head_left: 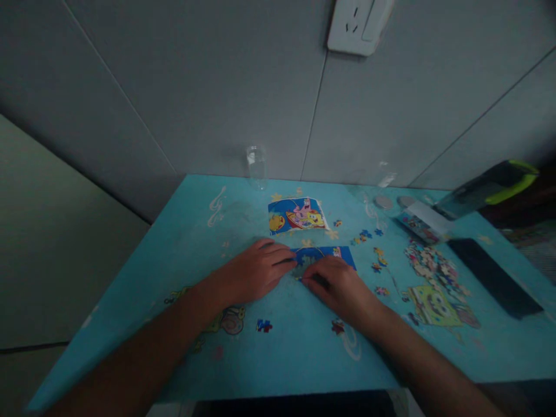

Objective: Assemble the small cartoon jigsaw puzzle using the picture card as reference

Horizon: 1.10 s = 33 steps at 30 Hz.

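Note:
A partly joined blue jigsaw puzzle lies at the middle of the table, its lower part hidden by my hands. My left hand rests at its left edge with the fingers stretched out, fingertips touching or close to the blue pieces. Just below the joined part, my right hand pinches a small puzzle piece between thumb and fingertips; most of it is hidden. Behind the puzzle is a cartoon picture sheet. Closer to me lie a loose blue-and-red piece and a dark red piece.
Several loose pieces are scattered right of the puzzle, with a larger pile beyond. A small box, a dark flat strip and a dark bottle are at the right. A clear cup stands by the wall.

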{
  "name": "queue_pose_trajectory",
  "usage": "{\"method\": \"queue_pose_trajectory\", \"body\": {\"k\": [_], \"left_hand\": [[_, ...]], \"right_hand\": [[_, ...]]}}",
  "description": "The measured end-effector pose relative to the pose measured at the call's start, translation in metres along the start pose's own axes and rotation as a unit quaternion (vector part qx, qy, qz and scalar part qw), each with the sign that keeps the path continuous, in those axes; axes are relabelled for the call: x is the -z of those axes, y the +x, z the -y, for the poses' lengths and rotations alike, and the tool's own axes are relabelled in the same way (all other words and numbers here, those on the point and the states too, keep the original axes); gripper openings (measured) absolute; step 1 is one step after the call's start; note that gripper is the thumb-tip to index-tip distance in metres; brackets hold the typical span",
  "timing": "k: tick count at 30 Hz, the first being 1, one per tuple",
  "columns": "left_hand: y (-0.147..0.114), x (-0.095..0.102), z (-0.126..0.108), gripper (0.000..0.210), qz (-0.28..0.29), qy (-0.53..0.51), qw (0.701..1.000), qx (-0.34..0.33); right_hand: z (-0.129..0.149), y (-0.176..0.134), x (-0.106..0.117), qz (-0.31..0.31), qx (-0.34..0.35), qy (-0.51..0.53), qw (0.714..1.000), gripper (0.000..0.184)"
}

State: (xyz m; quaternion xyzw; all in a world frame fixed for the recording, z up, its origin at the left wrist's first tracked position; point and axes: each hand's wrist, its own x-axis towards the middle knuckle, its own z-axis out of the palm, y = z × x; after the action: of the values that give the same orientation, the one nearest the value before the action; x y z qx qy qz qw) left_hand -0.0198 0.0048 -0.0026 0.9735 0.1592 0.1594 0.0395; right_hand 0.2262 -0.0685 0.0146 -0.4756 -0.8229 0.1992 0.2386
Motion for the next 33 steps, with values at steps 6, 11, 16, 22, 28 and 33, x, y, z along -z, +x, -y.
{"method": "queue_pose_trajectory", "body": {"k": [6,11,16,22,28,33], "left_hand": [[-0.001,-0.001,0.001,0.033,-0.001,0.004,1.0,0.003],[-0.001,-0.002,0.002,0.036,0.005,-0.004,1.0,0.002],[-0.002,-0.002,0.003,0.039,0.0,-0.005,1.0,0.006],[-0.005,-0.004,0.005,0.04,0.007,0.003,1.0,-0.001],[-0.007,-0.006,0.008,0.041,0.024,-0.007,1.0,0.007],[-0.007,-0.006,0.009,0.04,0.022,-0.019,1.0,0.002]], "right_hand": [[0.014,-0.002,-0.001,0.034,0.017,0.037,0.999,0.006],[0.02,-0.004,-0.001,0.081,0.041,0.051,0.995,0.007],[0.019,-0.005,-0.004,0.058,0.039,-0.003,0.998,0.008],[0.018,-0.006,-0.007,0.051,0.051,-0.044,0.996,0.011],[0.021,-0.007,-0.009,0.06,0.069,-0.064,0.994,0.014],[0.02,-0.008,-0.01,0.062,0.081,-0.092,0.99,0.021]]}}
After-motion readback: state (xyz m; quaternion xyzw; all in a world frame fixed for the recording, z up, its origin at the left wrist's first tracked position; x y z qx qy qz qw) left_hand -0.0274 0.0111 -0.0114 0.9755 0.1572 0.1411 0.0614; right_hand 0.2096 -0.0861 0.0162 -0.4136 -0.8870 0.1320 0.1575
